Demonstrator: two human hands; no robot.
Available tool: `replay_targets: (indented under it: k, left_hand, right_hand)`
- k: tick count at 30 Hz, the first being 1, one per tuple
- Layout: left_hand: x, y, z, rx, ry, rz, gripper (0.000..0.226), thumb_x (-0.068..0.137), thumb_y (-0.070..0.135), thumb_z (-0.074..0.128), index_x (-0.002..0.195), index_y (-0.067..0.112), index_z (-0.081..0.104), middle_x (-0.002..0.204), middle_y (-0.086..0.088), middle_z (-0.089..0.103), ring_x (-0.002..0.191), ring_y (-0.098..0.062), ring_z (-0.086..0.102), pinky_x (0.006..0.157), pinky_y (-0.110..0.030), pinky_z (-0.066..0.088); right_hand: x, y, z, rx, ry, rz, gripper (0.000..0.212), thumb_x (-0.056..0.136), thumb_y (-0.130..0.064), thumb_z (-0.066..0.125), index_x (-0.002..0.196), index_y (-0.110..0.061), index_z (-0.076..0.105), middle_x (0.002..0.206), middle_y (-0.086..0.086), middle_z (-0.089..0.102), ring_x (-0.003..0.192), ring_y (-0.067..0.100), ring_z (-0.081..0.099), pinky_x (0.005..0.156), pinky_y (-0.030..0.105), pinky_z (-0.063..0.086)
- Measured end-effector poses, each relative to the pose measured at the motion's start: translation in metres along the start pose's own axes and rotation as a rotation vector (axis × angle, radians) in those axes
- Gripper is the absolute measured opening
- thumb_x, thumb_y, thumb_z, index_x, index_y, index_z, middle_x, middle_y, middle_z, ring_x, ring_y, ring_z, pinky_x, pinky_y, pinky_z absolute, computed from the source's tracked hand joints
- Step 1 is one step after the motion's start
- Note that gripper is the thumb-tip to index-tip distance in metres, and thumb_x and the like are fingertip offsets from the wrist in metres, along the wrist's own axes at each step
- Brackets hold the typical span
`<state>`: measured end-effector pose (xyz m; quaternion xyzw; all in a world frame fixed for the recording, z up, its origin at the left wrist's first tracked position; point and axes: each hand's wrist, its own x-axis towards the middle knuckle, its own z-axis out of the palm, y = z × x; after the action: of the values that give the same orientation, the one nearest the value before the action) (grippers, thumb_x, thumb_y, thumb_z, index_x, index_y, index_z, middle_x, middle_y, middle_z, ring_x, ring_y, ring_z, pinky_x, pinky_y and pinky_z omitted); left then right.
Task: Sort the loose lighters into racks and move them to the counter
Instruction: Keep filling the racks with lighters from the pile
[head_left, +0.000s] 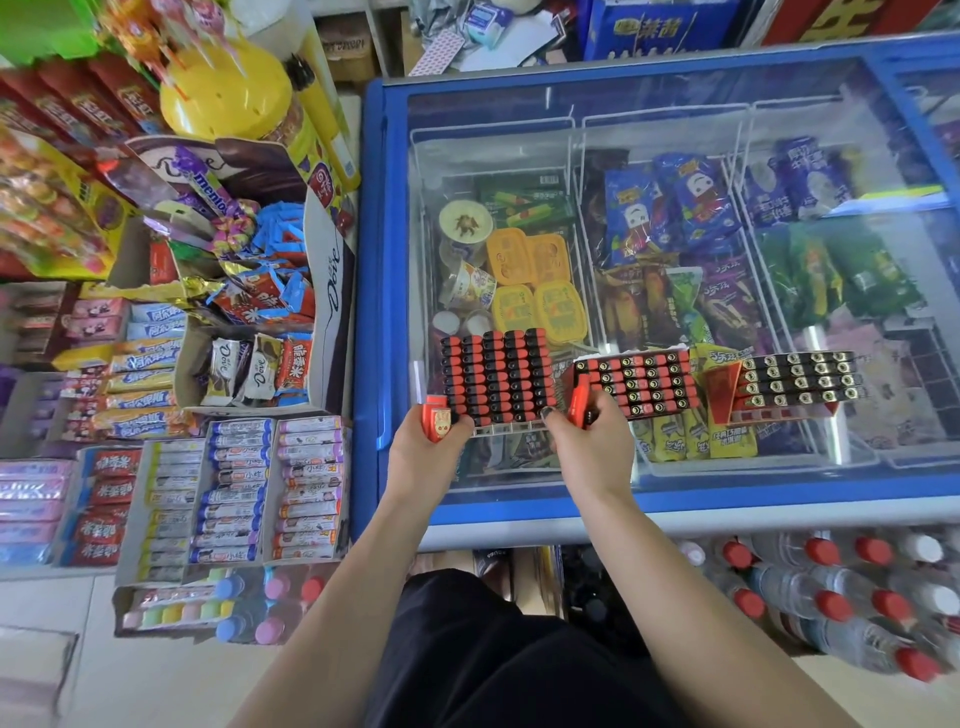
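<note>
A blue chest freezer (371, 270) with a glass lid stands among sweet-crammed shelves (171, 364). Three racks of red-and-black lighters (496, 376) sit on its lid. The left hand (428, 449) grips loose red lighters (435, 422); the right hand (589, 441) clutches more.

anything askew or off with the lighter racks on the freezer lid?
The three racks sit unaligned. The middle rack and right rack lie tilted, and a red flap sticks out of the right one. The left rack lies roughly square. Nothing looks spilled.
</note>
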<state>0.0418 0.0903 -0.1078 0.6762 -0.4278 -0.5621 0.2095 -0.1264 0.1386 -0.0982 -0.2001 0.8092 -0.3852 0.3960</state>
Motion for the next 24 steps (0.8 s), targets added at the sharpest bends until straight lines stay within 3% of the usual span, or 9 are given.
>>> replay_targets:
  k: [5, 11, 15, 18, 21, 24]
  left_hand:
    - [-0.003, 0.0, -0.003, -0.007, 0.011, -0.01, 0.014, 0.096, 0.031, 0.072, 0.1, 0.023, 0.06, 0.085, 0.001, 0.067, 0.067, -0.014, 0.057, 0.059, -0.028, 0.047]
    - [-0.011, 0.001, -0.004, -0.093, 0.023, -0.004, 0.02, 0.094, 0.032, 0.074, 0.088, 0.022, 0.058, 0.07, 0.0, 0.057, 0.057, -0.015, 0.047, 0.051, -0.026, 0.044]
    - [-0.016, 0.006, -0.006, -0.263, -0.068, -0.04, 0.019, 0.095, 0.027, 0.076, 0.089, 0.019, 0.06, 0.065, -0.002, 0.053, 0.053, -0.014, 0.045, 0.051, -0.026, 0.044]
    - [-0.017, 0.009, -0.009, -0.38, -0.158, -0.059, 0.021, 0.099, 0.022, 0.07, 0.085, 0.013, 0.058, 0.064, -0.003, 0.051, 0.051, -0.014, 0.043, 0.049, -0.024, 0.041]
    - [-0.018, 0.01, -0.017, -0.411, -0.214, -0.106, 0.022, 0.1, 0.018, 0.067, 0.083, 0.011, 0.056, 0.062, -0.005, 0.046, 0.049, -0.014, 0.037, 0.044, -0.022, 0.036]
    - [-0.019, 0.008, -0.026, -0.428, -0.293, -0.176, 0.013, 0.102, 0.016, 0.064, 0.092, 0.008, 0.059, 0.061, -0.003, 0.046, 0.048, -0.012, 0.035, 0.042, -0.021, 0.031]
  right_hand:
    - [0.0, -0.001, -0.001, 0.009, -0.016, 0.002, 0.014, 0.094, -0.021, 0.069, 0.096, -0.012, 0.059, 0.081, 0.007, 0.067, 0.066, 0.018, 0.058, 0.06, 0.03, 0.043]
    - [-0.015, 0.006, -0.003, 0.061, -0.043, -0.137, 0.023, 0.104, -0.032, 0.056, 0.091, -0.013, 0.06, 0.068, 0.004, 0.062, 0.053, 0.007, 0.05, 0.051, 0.019, 0.042]
    - [-0.029, 0.014, 0.007, -0.01, -0.302, -0.269, 0.014, 0.104, -0.031, 0.058, 0.096, -0.022, 0.065, 0.061, -0.012, 0.055, 0.049, 0.004, 0.042, 0.047, 0.019, 0.035]
    - [-0.034, 0.02, 0.015, -0.134, -0.446, -0.351, 0.011, 0.101, -0.027, 0.064, 0.109, -0.023, 0.072, 0.07, -0.01, 0.065, 0.054, 0.011, 0.053, 0.053, 0.026, 0.042]
    - [-0.033, 0.022, 0.021, -0.257, -0.5, -0.448, 0.009, 0.1, -0.031, 0.066, 0.105, -0.028, 0.071, 0.072, -0.008, 0.065, 0.058, 0.011, 0.055, 0.058, 0.035, 0.047]
    - [-0.028, 0.023, 0.025, -0.367, -0.51, -0.542, 0.011, 0.1, -0.033, 0.063, 0.108, -0.032, 0.07, 0.084, -0.013, 0.064, 0.068, 0.005, 0.055, 0.061, 0.029, 0.046]
